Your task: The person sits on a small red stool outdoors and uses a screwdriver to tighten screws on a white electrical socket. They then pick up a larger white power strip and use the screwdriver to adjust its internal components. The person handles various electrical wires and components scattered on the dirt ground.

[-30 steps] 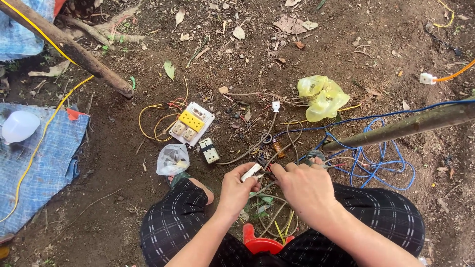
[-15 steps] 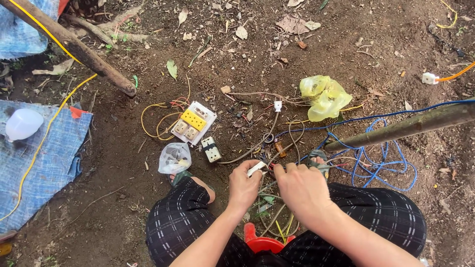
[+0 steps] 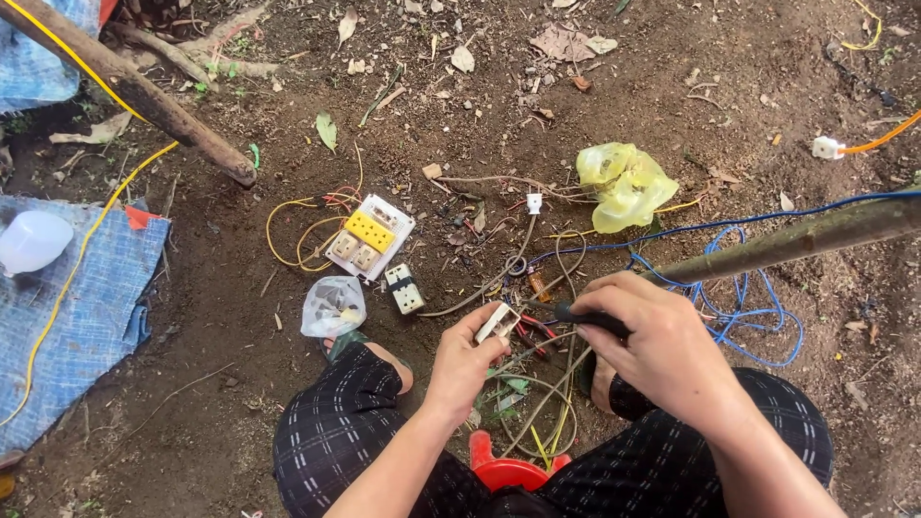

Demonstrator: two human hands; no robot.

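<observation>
Fingers of the left hand (image 3: 467, 363) pinch a small white electrical fitting (image 3: 497, 321) by its edge, just above the knees. Right hand (image 3: 662, 347) has its fingers clenched around the dark handle of a tool (image 3: 587, 317); the working tip is hidden between fitting and thumb, so what kind of tool it is cannot be told. Red-handled pliers (image 3: 531, 336) lie on the dirt just under the fitting, partly covered by a tangle of grey wires (image 3: 537, 403).

A clear plastic bag (image 3: 333, 307) sits by the left knee with small pieces inside, too blurred to name. A crumpled yellow bag (image 3: 624, 185) lies farther out; its contents are hidden. Between them rest a white socket panel with a yellow block (image 3: 370, 237) and a loose white socket (image 3: 404, 288).

A blue cable (image 3: 743, 297) loops beside a wooden pole (image 3: 796, 240) that crosses over the right hand's side. A red stool edge (image 3: 508, 472) shows between the legs, mostly cut off. A white bulb (image 3: 34, 242) rests on a blue tarp (image 3: 77, 326) at far left.
</observation>
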